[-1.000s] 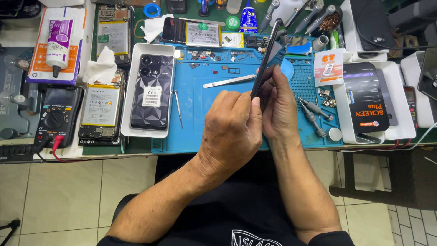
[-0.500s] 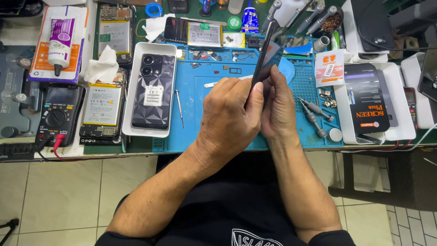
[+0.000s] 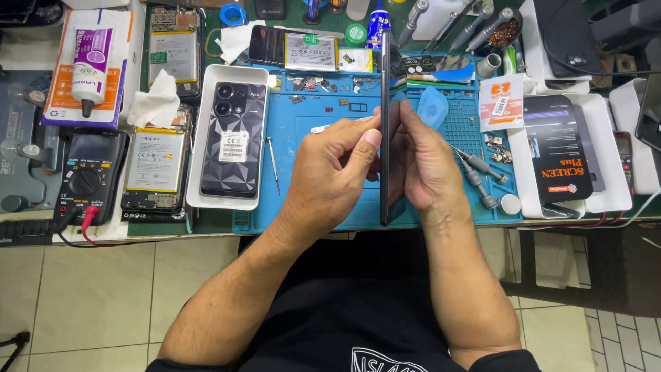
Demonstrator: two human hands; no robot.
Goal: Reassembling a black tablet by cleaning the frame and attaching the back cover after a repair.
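I hold a thin black phone edge-on and upright over the blue work mat. My left hand grips its left side, thumb pressed near the edge. My right hand clasps the right side, fingers along the phone's body. A pale blue plastic pick lies on the mat just behind my right hand. Left of my hands a white tray carries a black phone back cover with a faceted pattern.
A multimeter with red and black leads sits far left, beside an opened phone with battery. A glue tube, tissues, screwdrivers, small parts and a white tray with a dark screen box crowd the bench.
The phone has swung from a rightward tilt to nearly upright and edge-on. Both hands shifted slightly lower on it and kept their grip.
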